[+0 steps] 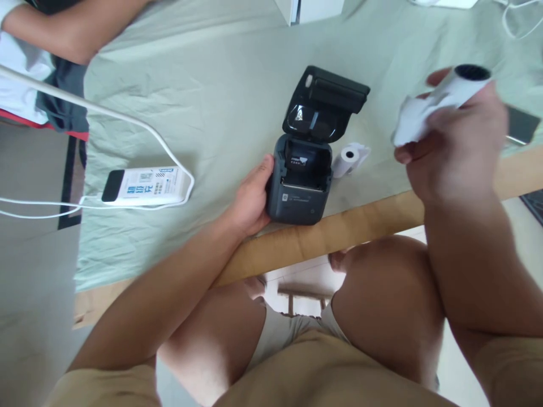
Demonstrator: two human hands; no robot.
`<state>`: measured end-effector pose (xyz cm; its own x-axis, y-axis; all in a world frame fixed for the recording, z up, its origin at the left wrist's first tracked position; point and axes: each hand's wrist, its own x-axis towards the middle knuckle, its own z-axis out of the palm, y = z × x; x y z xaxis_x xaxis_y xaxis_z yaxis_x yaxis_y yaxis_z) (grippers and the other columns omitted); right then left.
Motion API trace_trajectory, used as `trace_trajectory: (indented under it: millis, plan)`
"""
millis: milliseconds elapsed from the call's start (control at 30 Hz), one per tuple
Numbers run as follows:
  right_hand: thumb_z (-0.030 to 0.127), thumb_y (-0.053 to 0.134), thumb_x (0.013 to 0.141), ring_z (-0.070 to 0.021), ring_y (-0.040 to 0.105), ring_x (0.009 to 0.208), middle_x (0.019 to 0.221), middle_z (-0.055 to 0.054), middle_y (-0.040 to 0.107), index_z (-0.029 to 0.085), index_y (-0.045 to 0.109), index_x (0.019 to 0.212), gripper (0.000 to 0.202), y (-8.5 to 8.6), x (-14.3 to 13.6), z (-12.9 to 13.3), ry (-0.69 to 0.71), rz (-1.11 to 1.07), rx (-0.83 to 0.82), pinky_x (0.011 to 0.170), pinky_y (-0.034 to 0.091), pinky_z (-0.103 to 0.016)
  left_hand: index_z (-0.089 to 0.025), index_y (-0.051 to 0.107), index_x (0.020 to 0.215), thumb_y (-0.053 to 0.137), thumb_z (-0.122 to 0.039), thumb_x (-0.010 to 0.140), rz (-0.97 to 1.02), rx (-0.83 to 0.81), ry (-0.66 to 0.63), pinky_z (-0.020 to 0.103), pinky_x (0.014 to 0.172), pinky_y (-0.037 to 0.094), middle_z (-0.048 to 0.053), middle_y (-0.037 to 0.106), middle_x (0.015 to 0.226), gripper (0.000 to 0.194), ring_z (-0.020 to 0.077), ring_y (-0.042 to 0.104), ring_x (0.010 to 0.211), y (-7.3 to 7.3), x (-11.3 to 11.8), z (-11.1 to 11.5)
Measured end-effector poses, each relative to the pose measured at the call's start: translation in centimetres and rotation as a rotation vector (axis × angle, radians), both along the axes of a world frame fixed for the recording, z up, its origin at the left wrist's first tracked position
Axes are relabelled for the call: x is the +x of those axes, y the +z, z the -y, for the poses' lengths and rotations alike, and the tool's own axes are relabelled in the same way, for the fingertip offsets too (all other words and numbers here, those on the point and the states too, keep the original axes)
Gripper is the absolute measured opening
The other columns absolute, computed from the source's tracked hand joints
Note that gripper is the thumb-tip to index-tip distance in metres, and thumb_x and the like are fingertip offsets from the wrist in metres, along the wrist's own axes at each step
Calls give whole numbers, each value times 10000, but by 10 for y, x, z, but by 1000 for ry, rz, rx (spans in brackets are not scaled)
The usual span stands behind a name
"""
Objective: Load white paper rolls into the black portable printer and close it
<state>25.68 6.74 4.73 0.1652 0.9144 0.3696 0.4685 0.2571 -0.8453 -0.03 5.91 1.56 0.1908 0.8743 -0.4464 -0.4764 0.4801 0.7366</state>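
Observation:
A small dark thermal printer point(300, 198) stands near the front edge of the cloth-covered table, its lid point(320, 104) tipped back and its paper bay bare inside. My left hand point(253, 198) grips the printer's left side, thumb along the upper edge. Off to the right, above the table, my right hand point(460, 135) is closed around a white paper roll point(453, 90) whose dark hollow end faces up; a loose flap of paper hangs from it on the left. Against the printer's right side sits a smaller white paper roll point(348, 160) with a loose tail.
At left lies a white power bank point(148, 185) with a white cable point(139, 121) looping around it. A dark phone-like object point(521, 124) is partly behind my right hand. Another person's arm point(76, 28) rests at the upper left. A white box point(311, 10) stands at the back.

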Motion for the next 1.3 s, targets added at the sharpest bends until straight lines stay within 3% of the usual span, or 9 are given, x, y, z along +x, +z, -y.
trace_trajectory:
  millis: [67, 167, 333, 533, 633, 767, 967, 1133, 1300]
  plan:
    - [403, 662, 946, -178, 648, 658, 875, -12, 662, 324, 615, 1008, 111, -14, 9, -10, -17, 8, 14, 572, 535, -345, -195, 782, 998, 605, -538, 1119, -21, -14, 25, 334, 895, 662, 38, 857, 952, 405, 216, 834, 951, 1, 0, 0]
    - [459, 854, 824, -169, 639, 647, 813, -19, 644, 302, 629, 876, 279, -33, 21, -23, -54, 118, 107, 603, 546, -350, -204, 785, 1002, 605, -564, 1111, -39, -4, 12, 357, 897, 668, 55, 867, 997, 417, 246, 843, 1006, -1, -2, 0]
    - [476, 816, 881, -220, 702, 843, 1046, -88, 778, 311, 703, 1158, 342, -53, 48, -32, -41, 399, 114, 790, 586, -393, -221, 770, 999, 712, -630, 1031, -44, 30, -20, 413, 950, 681, 63, 872, 1017, 414, 305, 839, 1134, -6, -5, -1]
    - [344, 669, 971, -354, 746, 1258, 1318, -154, 788, 303, 677, 1285, 317, -25, 32, -5, -4, 510, 280, 1085, 558, -533, -222, 776, 1013, 719, -639, 1023, -34, 39, -27, 383, 928, 679, 45, 873, 1015, 421, 286, 841, 1121, -3, -3, 0]
    - [341, 653, 1007, -345, 774, 1135, 1264, -140, 807, 292, 699, 1313, 313, -13, 10, 7, 108, 570, 360, 1015, 603, -538, -210, 783, 1039, 714, -644, 1026, -41, 25, -28, 371, 910, 676, 50, 874, 1040, 440, 271, 842, 1089, -1, -3, 0]
    - [361, 717, 951, -359, 751, 1248, 1362, -174, 765, 231, 697, 1396, 464, -29, -8, 0, 258, 651, 280, 1022, 637, -527, -218, 785, 1033, 722, -642, 1021, -43, 35, -12, 407, 943, 677, 54, 872, 1022, 429, 297, 838, 1118, -2, -4, 0]
    - [337, 674, 950, -283, 767, 905, 1043, -77, 779, 276, 733, 1309, 369, -48, -8, -13, 272, 614, 131, 800, 646, -454, -224, 802, 1030, 689, -657, 1033, -27, 35, -43, 389, 932, 675, 54, 877, 1042, 447, 286, 839, 1109, -5, -4, -1]
    - [376, 839, 921, -262, 780, 937, 1133, -39, 798, 360, 661, 1287, 407, -18, -11, 14, 103, 317, 278, 802, 648, -427, -206, 807, 1087, 677, -661, 1039, -22, 18, -52, 389, 964, 677, 73, 881, 1113, 475, 287, 835, 1154, -2, -2, -1]
    - [212, 728, 1025, -219, 803, 1140, 1265, -14, 834, 373, 693, 1319, 337, 2, -45, 30, 314, 342, 443, 979, 659, -395, -209, 801, 1011, 677, -667, 1025, 41, 96, -122, 457, 1023, 681, 92, 882, 1091, 475, 355, 811, 1253, -1, -2, 1]
